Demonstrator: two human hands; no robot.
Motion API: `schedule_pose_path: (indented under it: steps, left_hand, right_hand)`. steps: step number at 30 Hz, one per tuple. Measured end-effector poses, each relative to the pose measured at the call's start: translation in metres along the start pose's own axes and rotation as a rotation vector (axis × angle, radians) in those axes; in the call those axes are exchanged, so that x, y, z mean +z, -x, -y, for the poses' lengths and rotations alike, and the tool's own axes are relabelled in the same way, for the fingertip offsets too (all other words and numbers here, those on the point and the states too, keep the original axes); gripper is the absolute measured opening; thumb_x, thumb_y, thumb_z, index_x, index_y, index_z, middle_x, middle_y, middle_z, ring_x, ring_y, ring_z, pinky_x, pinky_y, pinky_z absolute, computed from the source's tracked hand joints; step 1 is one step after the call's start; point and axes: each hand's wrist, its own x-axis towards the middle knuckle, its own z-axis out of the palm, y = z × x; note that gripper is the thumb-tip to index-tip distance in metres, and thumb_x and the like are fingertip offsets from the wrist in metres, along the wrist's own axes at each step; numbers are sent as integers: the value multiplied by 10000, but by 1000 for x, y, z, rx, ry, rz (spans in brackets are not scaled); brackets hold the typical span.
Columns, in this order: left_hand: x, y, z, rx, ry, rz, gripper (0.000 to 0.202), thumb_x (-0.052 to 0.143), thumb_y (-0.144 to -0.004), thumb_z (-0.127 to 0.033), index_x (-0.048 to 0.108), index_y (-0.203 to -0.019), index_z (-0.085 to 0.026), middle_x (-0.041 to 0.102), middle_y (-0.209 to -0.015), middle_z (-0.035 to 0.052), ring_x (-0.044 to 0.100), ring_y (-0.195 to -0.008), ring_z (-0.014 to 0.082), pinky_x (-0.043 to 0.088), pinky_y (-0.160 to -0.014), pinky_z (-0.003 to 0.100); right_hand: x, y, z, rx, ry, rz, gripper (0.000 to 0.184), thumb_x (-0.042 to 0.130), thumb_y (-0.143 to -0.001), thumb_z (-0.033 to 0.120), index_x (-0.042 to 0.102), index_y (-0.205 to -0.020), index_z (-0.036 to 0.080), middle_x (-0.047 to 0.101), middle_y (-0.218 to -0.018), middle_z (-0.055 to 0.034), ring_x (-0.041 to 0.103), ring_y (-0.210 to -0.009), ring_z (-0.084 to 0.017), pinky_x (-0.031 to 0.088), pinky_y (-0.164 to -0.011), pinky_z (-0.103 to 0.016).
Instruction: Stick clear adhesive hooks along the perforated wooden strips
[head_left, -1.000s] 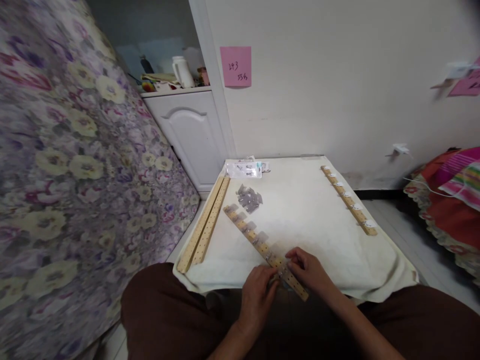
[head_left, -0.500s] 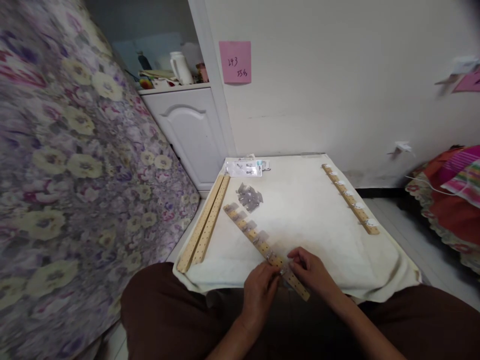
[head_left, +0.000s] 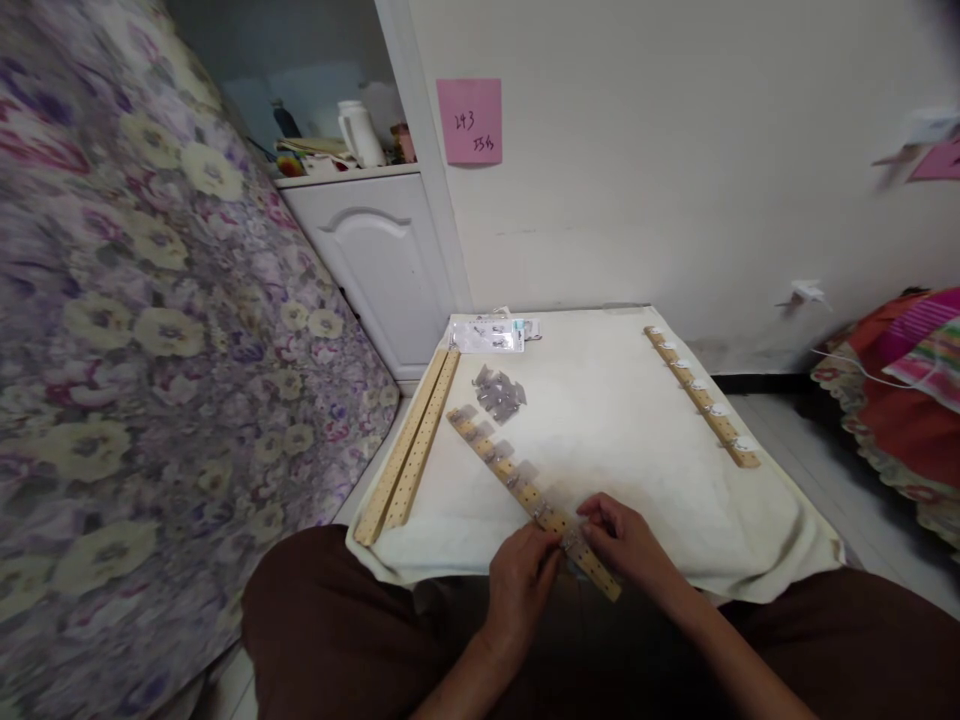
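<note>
- Wooden strip with holes (head_left: 530, 497) lies slantwise on the white cloth (head_left: 600, 400) in my head view, its near end between the hands and jutting past the table's front edge.
- Along it I count several clear tags on small metal clips.
- Left hand (head_left: 517, 578): fingers curled, thumb and fingertips drawn together at the strip's left edge; whether they pinch wood or clip, I cannot tell.
- Right hand (head_left: 628, 545): fingers bent, tips close together just beside the strip's right edge; I cannot make out a grip.
- Grey pile of clips (head_left: 500, 396) sits near the strip's far end.
- Two bare wooden bars (head_left: 424, 440) lie left; another tagged strip (head_left: 703, 400) lies right.
</note>
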Motion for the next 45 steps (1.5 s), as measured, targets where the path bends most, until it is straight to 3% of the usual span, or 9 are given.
schedule_pose_path:
  steps: [20, 29, 45]
  left_hand:
    - [-1, -1, 0, 40, -26, -18, 125, 511, -867, -194, 621, -919, -222, 645, -811, 21, 600, -781, 153, 481, -680, 252]
    - [-4, 12, 6, 137, 12, 11, 296, 466, -882, -126, 566, -1141, -231, 634, -943, 58, 565, -873, 167, 490, -756, 308]
    - [-5, 14, 8, 229, -104, 27, 425, 401, -862, -79, 521, -1239, -234, 611, -937, 70, 537, -859, 180, 488, -727, 327]
  right_hand:
    - [-1, -1, 1, 13, -18, 10, 127, 510, -748, 224, 561, -859, 190, 512, -607, 44, 479, -577, -121, 365, -543, -224]
    - [-1, -1, -1, 5, -5, 11, 137, 491, -753, 209, 559, -871, 194, 524, -616, 41, 485, -581, -121, 362, -544, -221]
    - [-2, -2, -1, -9, -18, 10, 129, 505, -750, 217, 562, -863, 194, 525, -619, 43, 479, -572, -118, 363, -549, -222]
